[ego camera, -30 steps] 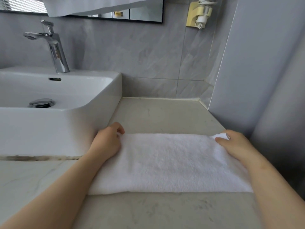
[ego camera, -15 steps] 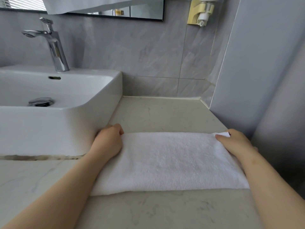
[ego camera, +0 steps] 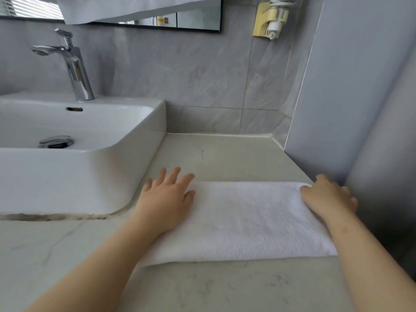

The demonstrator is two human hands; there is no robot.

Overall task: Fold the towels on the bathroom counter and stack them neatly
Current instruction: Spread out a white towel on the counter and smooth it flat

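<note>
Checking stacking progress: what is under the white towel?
The white towel lies on the counter, with bare stone around it. Anything beneath it is covered; no other towel shows at its edges.

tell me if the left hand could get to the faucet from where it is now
Probably yes. The left hand lies flat on the towel end beside the sink; nothing blocks the way across the basin to the faucet, though it's a stretch.

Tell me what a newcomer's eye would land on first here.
The white towel folded into a long strip on the counter, with the left hand flat on its left end and the right hand at its far right corner. Next, the white sink with its chrome tap on the left.
</note>
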